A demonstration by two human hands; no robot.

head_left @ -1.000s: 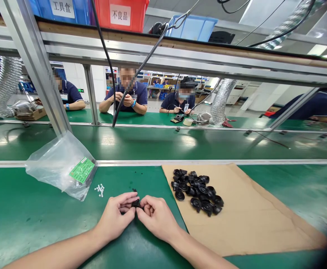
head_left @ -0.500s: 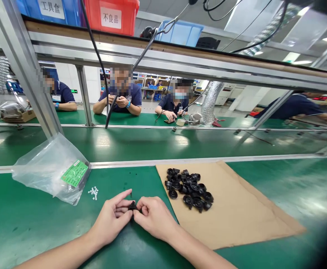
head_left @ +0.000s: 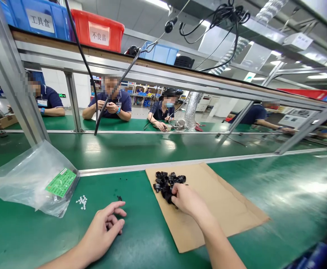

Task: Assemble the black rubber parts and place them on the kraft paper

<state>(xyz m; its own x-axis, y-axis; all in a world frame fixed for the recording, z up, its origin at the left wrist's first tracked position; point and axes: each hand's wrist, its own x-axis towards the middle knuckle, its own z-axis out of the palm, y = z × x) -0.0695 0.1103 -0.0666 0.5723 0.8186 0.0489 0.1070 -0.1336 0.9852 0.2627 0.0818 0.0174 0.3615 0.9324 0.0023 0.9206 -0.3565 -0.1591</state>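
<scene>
My left hand (head_left: pixel 104 228) rests on the green bench (head_left: pixel 141 239), palm down, fingers loosely apart, with nothing visible in it. A tiny black bit (head_left: pixel 120 197) lies just beyond its index finger. My right hand (head_left: pixel 188 201) reaches onto the brown cardboard sheet (head_left: pixel 225 205). Its fingertips are down on the near edge of a pile of small black round parts (head_left: pixel 165 180). The fingers hide whether they pinch a part. A few small white pieces (head_left: pixel 82 201) lie left of my left hand.
A clear plastic bag (head_left: pixel 23 179) with a green label sits at the left. Behind runs a green conveyor (head_left: pixel 158 147) with a slanted aluminium post (head_left: pixel 15 82) and a hanging black cable (head_left: pixel 107 101). Blue and red bins (head_left: pixel 99 33) stand overhead. Several co-workers sit opposite.
My hands were together at the bench middle, pinching a small black part. My right hand has since moved right onto the pile, my left hand has let go and rests alone. The camera tilted up.
</scene>
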